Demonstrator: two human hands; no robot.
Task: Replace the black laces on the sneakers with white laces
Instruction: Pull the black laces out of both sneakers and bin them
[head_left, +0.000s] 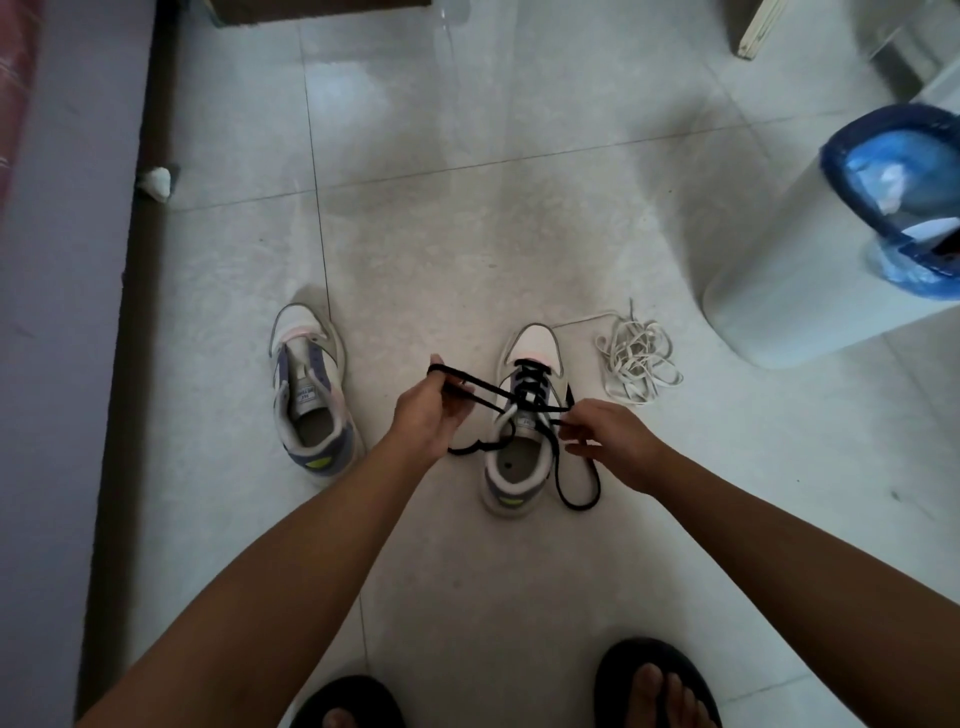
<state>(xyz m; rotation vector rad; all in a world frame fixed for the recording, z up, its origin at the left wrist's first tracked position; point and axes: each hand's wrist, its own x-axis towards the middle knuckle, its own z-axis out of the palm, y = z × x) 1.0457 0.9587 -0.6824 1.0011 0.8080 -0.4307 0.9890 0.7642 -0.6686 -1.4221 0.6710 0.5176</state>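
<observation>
Black lace (524, 387) is being unthreaded from the right sneaker (524, 415) on the tiled floor (467, 234), left hand (431, 415) and right hand (608, 436) each pinching a strand; next, judging by this, freeing lower eyelets, white laces (636, 358) bundled just right.

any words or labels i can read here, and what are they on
Nothing here reads clearly.
Tongue label of the unlaced sneaker: printed lines, too small and blurred to read.
Tongue label of the sneaker with the black lace: mostly hidden by the lace, unreadable.
Bin with the blue bag: no lettering visible.
</observation>
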